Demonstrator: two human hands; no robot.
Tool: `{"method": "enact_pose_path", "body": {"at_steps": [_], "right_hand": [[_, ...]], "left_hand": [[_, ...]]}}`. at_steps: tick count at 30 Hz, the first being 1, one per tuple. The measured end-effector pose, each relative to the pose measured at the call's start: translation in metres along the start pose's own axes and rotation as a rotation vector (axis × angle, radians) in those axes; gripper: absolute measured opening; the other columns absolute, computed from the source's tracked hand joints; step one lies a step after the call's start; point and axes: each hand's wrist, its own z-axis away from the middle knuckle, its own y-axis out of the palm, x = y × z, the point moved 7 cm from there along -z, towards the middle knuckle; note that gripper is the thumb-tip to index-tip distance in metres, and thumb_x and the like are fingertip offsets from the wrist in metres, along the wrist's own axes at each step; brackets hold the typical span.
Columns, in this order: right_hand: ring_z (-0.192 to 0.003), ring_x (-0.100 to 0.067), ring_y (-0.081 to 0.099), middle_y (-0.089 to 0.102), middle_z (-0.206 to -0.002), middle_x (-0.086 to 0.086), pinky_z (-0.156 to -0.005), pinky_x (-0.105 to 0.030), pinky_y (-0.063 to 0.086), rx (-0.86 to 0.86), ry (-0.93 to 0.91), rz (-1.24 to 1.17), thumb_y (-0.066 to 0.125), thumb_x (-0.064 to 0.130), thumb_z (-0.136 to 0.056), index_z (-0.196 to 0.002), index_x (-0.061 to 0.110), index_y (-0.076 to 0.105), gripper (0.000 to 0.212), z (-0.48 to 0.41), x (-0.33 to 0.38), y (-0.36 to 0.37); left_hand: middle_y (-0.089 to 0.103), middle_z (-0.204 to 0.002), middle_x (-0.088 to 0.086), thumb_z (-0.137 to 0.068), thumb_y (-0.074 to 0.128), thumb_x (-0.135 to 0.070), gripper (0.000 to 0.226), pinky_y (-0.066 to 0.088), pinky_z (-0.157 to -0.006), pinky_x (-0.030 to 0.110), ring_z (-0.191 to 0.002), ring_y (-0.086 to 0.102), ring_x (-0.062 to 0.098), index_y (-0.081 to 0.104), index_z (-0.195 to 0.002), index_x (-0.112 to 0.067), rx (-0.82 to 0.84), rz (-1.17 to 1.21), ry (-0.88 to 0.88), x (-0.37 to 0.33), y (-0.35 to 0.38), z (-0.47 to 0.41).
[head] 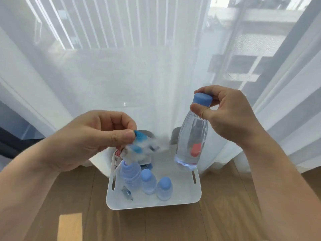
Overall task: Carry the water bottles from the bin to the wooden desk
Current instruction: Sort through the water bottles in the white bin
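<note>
A white plastic bin [182,199] with rounded corners is seen on the wooden floor [225,220]; three clear blue-capped bottles [147,180] stand inside. A smooth bottle [191,141] is pinched by the right hand [227,115], a blurred bottle [139,150] by the left hand [90,138], both above it.

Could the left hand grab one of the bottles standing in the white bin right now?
Probably not yet: the left hand already pinches a blurred bottle by its cap. The bin is open-topped, so its standing bottles are otherwise unobstructed.
</note>
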Motion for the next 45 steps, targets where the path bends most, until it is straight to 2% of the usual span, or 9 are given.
{"method": "enact_pose_path", "body": {"at_steps": [5,11,19,26,32,37,40,42,45], "right_hand": [[-0.071,0.002,0.058,0.063,-0.078,0.012,-0.059,0.000,0.040,0.111,0.018,0.176,0.082,0.021,-0.063,-0.087,0.023,0.063,0.031,0.002,-0.014,0.014],[-0.077,-0.009,0.059,0.067,-0.086,0.005,-0.068,-0.017,0.045,0.292,0.060,0.331,0.083,0.019,-0.061,-0.094,0.019,0.070,0.035,0.010,-0.036,0.038],[-0.086,-0.016,0.061,0.068,-0.094,0.003,-0.075,-0.031,0.053,0.483,0.151,0.448,0.080,0.014,-0.057,-0.089,0.017,0.070,0.034,0.024,-0.071,0.073],[-0.095,-0.021,0.059,0.061,-0.112,-0.004,-0.075,-0.029,0.050,0.634,0.198,0.588,0.061,0.000,-0.072,-0.101,0.016,0.069,0.034,0.047,-0.109,0.109],[-0.103,-0.025,0.061,0.061,-0.121,-0.008,-0.078,-0.027,0.048,0.735,0.289,0.640,0.054,-0.005,-0.076,-0.105,0.014,0.069,0.038,0.071,-0.143,0.127],[-0.096,-0.021,0.062,0.064,-0.104,-0.003,-0.080,-0.031,0.052,0.768,0.367,0.573,0.072,0.015,-0.070,-0.104,0.015,0.067,0.034,0.073,-0.152,0.130],[-0.067,-0.017,0.053,0.050,-0.067,0.002,-0.061,-0.030,0.042,0.592,0.505,0.477,0.073,0.036,-0.069,-0.071,0.017,0.057,0.025,0.063,-0.154,0.112],[-0.078,-0.019,0.057,0.056,-0.080,-0.001,-0.068,-0.030,0.044,0.409,0.567,0.441,0.071,0.034,-0.073,-0.089,0.014,0.058,0.029,0.053,-0.157,0.096],[-0.122,-0.023,0.051,0.053,-0.132,-0.007,-0.095,-0.033,0.044,0.315,0.557,0.315,0.076,0.026,-0.071,-0.137,0.014,0.037,0.078,0.044,-0.169,0.095]], "left_hand": [[0.071,-0.065,0.003,-0.077,0.073,-0.019,0.006,0.047,-0.052,0.011,-0.055,0.061,0.003,0.071,-0.073,-0.014,-0.109,-0.534,-0.288,0.050,-0.020,-0.006],[0.069,-0.075,-0.004,-0.077,0.065,-0.019,0.008,0.047,-0.064,0.020,-0.063,0.057,0.008,0.073,-0.081,-0.018,0.107,-1.208,-0.496,0.170,-0.022,-0.013],[0.058,-0.087,0.012,-0.085,0.053,-0.011,0.005,0.042,-0.065,0.031,-0.072,0.049,0.025,0.058,-0.084,-0.011,0.124,-1.488,-0.491,0.218,0.002,-0.021],[0.057,-0.085,0.008,-0.089,0.047,-0.009,0.009,0.048,-0.072,0.030,-0.078,0.056,0.023,0.055,-0.090,-0.014,0.070,-1.496,-0.563,0.206,-0.011,-0.020],[0.060,-0.073,0.004,-0.083,0.047,-0.029,0.022,0.037,-0.059,0.027,-0.072,0.055,0.026,0.060,-0.073,-0.013,-0.362,-1.373,-0.312,0.114,-0.021,-0.043],[0.062,-0.117,0.003,-0.080,0.056,-0.031,0.041,0.045,-0.088,0.033,-0.110,0.054,0.023,0.056,-0.119,-0.017,-0.322,-1.029,-0.176,0.100,0.015,-0.074],[0.043,-0.144,0.007,-0.076,0.068,-0.032,0.079,0.037,-0.104,0.033,-0.130,0.043,0.023,0.029,-0.141,-0.011,-0.233,-0.821,-0.304,0.129,0.028,-0.095],[0.049,-0.137,0.006,-0.071,0.074,-0.028,0.079,0.041,-0.098,0.033,-0.122,0.049,0.023,0.034,-0.136,-0.012,-0.254,-0.708,-0.343,0.144,0.031,-0.104],[0.060,-0.119,0.003,-0.066,0.078,-0.028,0.066,0.047,-0.089,0.034,-0.107,0.056,0.023,0.046,-0.122,-0.017,-0.277,-0.658,-0.376,0.161,0.032,-0.113]]}}
